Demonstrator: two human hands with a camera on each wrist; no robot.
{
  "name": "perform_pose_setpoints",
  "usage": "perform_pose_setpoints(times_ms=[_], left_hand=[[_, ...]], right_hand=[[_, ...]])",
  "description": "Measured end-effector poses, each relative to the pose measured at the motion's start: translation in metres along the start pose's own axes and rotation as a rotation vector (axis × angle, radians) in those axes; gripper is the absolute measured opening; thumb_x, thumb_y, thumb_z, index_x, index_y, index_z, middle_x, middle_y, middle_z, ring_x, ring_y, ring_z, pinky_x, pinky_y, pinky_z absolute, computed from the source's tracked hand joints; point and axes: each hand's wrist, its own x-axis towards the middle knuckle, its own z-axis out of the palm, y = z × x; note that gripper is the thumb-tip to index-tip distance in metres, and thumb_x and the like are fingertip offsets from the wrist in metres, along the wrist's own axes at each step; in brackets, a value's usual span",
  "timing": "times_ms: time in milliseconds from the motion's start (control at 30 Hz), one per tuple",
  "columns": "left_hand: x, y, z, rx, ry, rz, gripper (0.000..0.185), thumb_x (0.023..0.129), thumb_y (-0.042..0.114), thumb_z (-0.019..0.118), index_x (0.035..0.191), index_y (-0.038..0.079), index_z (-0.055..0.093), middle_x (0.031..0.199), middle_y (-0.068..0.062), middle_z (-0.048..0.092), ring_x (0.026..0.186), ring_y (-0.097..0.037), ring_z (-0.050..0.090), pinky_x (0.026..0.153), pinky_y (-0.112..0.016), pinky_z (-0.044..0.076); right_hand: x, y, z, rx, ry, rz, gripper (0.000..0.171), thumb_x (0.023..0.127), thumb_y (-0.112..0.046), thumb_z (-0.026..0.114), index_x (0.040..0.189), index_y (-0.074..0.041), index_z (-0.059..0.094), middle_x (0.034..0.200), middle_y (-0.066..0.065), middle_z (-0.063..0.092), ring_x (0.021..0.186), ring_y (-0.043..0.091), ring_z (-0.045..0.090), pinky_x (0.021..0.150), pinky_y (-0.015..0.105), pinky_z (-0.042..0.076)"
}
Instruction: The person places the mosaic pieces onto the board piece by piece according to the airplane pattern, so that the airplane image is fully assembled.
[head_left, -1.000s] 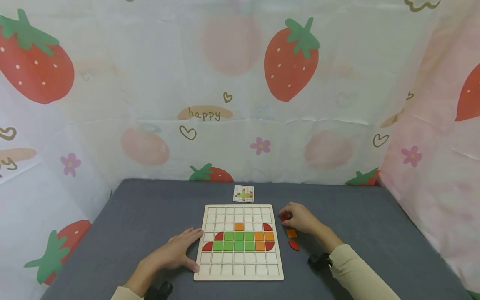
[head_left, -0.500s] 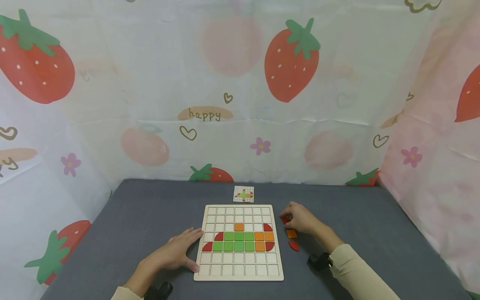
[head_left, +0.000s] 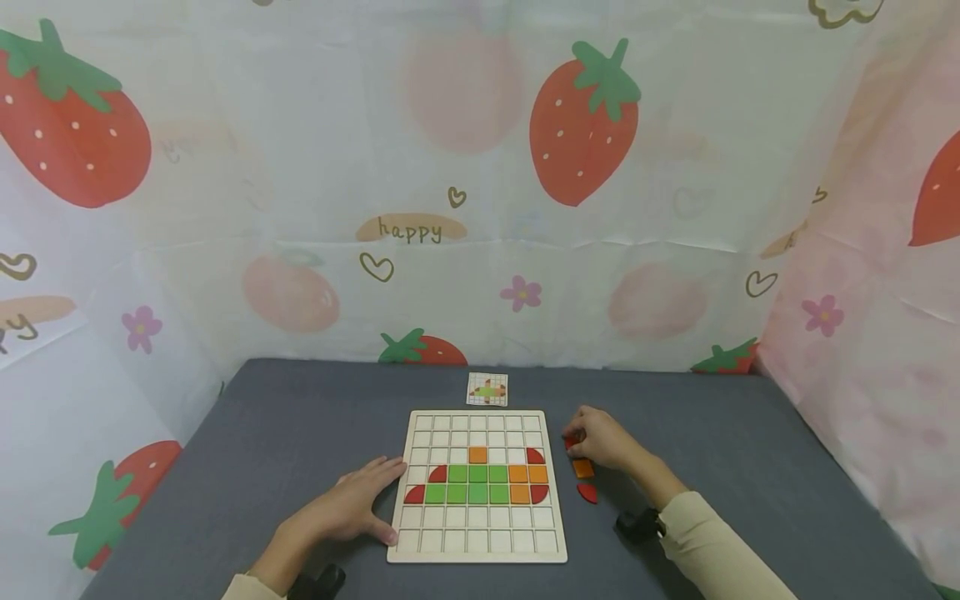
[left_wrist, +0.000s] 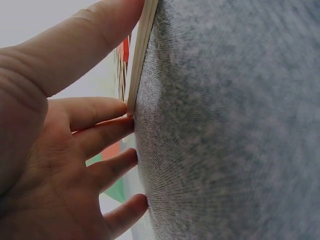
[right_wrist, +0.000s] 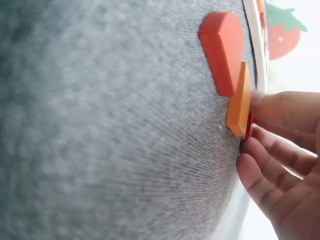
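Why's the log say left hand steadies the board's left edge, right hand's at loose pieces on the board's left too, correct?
Not quite. The head view shows the right hand at the loose pieces beside the board's right edge. The left hand does rest against the left edge.

On a grey felt-like tabletop lies a red quarter-round tile, flat and thick-edged. Just beside it, touching or nearly so, is an orange square tile, seen almost edge-on. The right hand reaches in from the lower right, its fingertips against the orange tile, with a sliver of another red piece between them. The pale wooden board edge runs along the top right.
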Motion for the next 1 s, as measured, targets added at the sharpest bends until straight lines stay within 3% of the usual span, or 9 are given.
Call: perform_pose_setpoints(times_ms=[200, 600, 1000], left_hand=[[0.0001, 0.0000, -0.0006, 0.005, 0.004, 0.004, 0.098, 0.057, 0.036, 0.080, 0.139, 0.010, 0.035, 0.144, -0.010, 0.036, 0.138, -0.033, 0.022, 0.102, -0.062, 0.018], [0.0002, 0.0004, -0.0005, -0.006, -0.007, -0.011, 0.099, 0.057, 0.037, 0.080, 0.140, 0.011, 0.034, 0.144, -0.009, 0.035, 0.138, -0.033, 0.021, 0.102, -0.063, 0.017], [0.0008, -0.0019, -0.0001, -0.008, -0.005, 0.010, 0.099, 0.056, 0.038, 0.080, 0.140, 0.009, 0.034, 0.145, -0.011, 0.034, 0.137, -0.035, 0.022, 0.101, -0.064, 0.018]], right_hand=[[-0.0003, 0.0019, -0.0001, -0.005, 0.001, -0.011, 0.017, 0.077, -0.002, 0.064, 0.092, -0.004, 0.070, 0.089, 0.003, 0.056, 0.072, 0.010, 0.051, 0.059, 0.020, 0.045], [-0.0008, 0.0029, 0.0026, -0.037, 0.025, 0.003, 0.015, 0.077, -0.007, 0.067, 0.092, -0.008, 0.071, 0.088, -0.001, 0.058, 0.077, 0.011, 0.056, 0.064, 0.022, 0.048], [-0.0006, 0.0022, 0.0013, 0.022, 0.025, 0.023, 0.016, 0.078, -0.009, 0.067, 0.093, -0.007, 0.071, 0.089, -0.001, 0.059, 0.076, 0.009, 0.054, 0.063, 0.021, 0.046]])
